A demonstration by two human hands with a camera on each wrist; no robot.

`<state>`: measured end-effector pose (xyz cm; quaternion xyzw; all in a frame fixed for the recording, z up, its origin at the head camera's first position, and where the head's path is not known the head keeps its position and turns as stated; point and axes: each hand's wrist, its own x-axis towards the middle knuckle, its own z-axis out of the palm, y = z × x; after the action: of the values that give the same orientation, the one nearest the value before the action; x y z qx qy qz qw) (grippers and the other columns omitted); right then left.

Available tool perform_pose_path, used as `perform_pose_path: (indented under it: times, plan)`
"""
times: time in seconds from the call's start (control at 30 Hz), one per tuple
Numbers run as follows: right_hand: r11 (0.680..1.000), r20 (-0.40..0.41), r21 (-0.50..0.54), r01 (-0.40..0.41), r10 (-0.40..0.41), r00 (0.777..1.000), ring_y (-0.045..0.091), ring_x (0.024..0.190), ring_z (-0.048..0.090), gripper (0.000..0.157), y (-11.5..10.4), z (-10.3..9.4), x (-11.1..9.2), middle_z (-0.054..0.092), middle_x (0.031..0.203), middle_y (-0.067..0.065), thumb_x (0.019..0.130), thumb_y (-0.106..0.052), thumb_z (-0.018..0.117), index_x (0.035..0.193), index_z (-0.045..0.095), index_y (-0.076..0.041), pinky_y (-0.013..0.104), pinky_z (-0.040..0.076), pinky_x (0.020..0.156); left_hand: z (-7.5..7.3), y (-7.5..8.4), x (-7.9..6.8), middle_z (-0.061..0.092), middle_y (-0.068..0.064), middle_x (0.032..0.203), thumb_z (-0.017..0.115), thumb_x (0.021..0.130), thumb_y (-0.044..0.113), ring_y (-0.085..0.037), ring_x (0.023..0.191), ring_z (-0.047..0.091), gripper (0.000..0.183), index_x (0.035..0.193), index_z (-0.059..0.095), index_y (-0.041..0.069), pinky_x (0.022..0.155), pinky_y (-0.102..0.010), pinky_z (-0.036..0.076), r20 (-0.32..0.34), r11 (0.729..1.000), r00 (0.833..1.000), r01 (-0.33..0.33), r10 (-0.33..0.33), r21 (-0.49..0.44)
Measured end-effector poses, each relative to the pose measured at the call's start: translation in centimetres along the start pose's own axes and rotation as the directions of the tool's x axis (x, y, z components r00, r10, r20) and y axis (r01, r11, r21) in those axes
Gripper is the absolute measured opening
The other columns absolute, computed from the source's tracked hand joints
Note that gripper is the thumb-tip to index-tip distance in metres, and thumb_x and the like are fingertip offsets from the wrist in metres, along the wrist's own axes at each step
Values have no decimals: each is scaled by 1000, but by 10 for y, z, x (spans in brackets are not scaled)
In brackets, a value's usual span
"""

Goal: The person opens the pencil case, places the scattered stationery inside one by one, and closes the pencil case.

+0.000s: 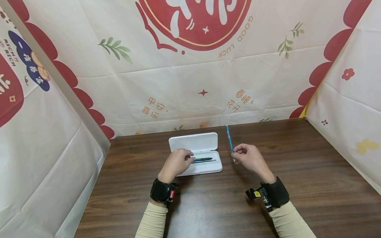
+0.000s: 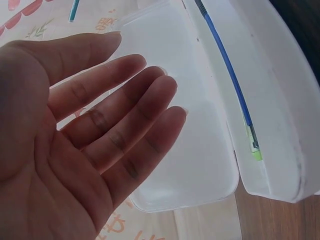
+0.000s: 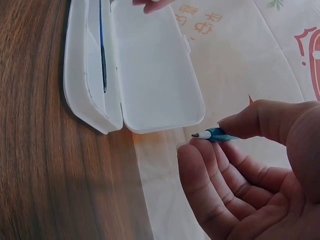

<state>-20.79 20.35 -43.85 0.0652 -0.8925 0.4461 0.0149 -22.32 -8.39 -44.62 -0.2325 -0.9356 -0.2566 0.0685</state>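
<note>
- Patterned cloth hangs behind a dark wood table; white case sits lid-up mid-frame, a few pens in it.
- Blue pencil is just right of the case, off the table as far as I can tell: right hand has it pinched near the point, thumb against fingertips.
- Left hand is over the case's left end, fingers side by side and loosely bent, thumb apart, nothing in them.
- My read: we're at the pencil-handling step. If it's going in the case, next move calls for swinging it level, lengthwise, left hand out of the way.
</note>
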Motion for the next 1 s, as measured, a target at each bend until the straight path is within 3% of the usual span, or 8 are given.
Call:
perform_pose_path:
  times: [0.5, 0.73, 1.0]
  plan:
    - [998, 26, 52, 35, -36, 999, 19, 65, 65, 14, -7, 8, -1, 66, 82, 17, 85, -5, 63, 95, 61, 5, 39, 59, 61, -2, 4, 1, 72, -1, 83, 66, 86, 22, -8, 74, 61, 16, 91, 75, 10, 66, -28, 55, -16, 1000, 1000, -26, 26, 1]
    - [997, 48, 71, 41, -45, 998, 25, 68, 66, 14, -11, 14, -2, 65, 81, 17, 85, -5, 63, 95, 61, 4, 48, 58, 65, -5, 11, 1, 73, -2, 88, 65, 87, 23, -9, 78, 63, 17, 94, 75, 10, 70, -30, 56, -13, 999, 999, -52, 51, -5]
    - [995, 45, 90, 52, -56, 997, 33, 69, 67, 12, -14, 20, -3, 65, 79, 16, 84, -4, 63, 92, 62, 4, 50, 57, 64, -5, 14, 1, 73, -1, 86, 65, 88, 23, -7, 77, 62, 17, 94, 75, 11, 70, -29, 55, -13, 996, 997, -81, 80, -36]
